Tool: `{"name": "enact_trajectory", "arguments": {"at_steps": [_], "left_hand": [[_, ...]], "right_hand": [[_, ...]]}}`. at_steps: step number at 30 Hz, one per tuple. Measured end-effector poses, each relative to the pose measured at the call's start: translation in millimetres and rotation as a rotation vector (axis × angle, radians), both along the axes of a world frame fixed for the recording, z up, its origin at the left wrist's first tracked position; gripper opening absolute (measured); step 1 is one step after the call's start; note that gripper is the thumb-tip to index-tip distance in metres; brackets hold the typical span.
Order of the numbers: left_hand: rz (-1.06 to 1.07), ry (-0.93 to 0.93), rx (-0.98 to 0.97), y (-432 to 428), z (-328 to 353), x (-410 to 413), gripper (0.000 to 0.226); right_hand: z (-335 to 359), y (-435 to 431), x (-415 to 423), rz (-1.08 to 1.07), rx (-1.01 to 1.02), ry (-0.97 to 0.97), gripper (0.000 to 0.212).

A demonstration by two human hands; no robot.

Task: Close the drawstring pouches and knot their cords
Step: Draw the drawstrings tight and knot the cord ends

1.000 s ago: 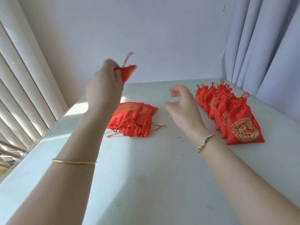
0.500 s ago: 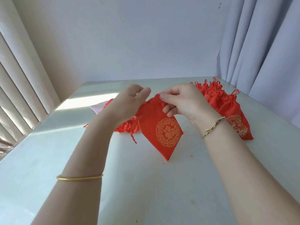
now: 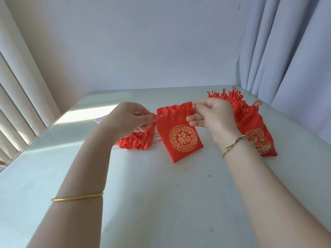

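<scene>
Pinching the red pouch (image 3: pixel 179 120) at either side: left hand (image 3: pixel 128 119), right hand (image 3: pixel 214 114) (gold emblem (image 3: pixel 183 138) illegible).

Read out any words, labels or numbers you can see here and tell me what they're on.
On the held pouch: gold medallion around an ornate character, too blurred to read.
On the right pouch: similar medallion, partly hidden, unreadable.
No other text.

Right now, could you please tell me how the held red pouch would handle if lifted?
Probably floppy: the pouch hangs limp from the left hand and right hand, mouth puckered. Likely light, since it looks flat. Its sheen suggests a loose grip might slip.
</scene>
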State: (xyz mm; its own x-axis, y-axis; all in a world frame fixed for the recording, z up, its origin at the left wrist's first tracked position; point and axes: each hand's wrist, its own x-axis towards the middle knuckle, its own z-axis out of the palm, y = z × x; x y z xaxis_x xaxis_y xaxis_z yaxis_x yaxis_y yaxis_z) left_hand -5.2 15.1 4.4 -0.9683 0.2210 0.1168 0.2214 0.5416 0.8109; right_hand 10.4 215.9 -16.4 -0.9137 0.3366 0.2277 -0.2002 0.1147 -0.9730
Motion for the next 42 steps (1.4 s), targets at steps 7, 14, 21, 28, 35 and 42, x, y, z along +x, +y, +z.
{"name": "enact_trajectory", "arguments": {"at_steps": [7, 14, 21, 28, 35, 42], "left_hand": [[0.185, 0.098, 0.05, -6, -5, -7, 0.005], [0.287, 0.144, 0.155, -13, -5, -12, 0.01], [0.313, 0.145, 0.209, -11, -6, -12, 0.031], [0.523, 0.208, 0.25, -16, -6, -16, 0.034], [0.371, 0.035, 0.863, -13, 13, -11, 0.035], [-0.12, -0.132, 1.008, 11, 31, 9, 0.038]], "right_hand": [[-5, 5, 1, -0.014, 0.274, -0.048, 0.015], [-1, 11, 4, -0.052, 0.242, -0.108, 0.032], [12, 12, 5, 0.136, -0.331, -0.274, 0.028], [13, 21, 2, 0.111, -0.678, -0.257, 0.033], [27, 21, 5, 0.061, -0.631, -0.143, 0.033], [43, 2, 18, 0.214, -0.384, -0.03, 0.03]]}}
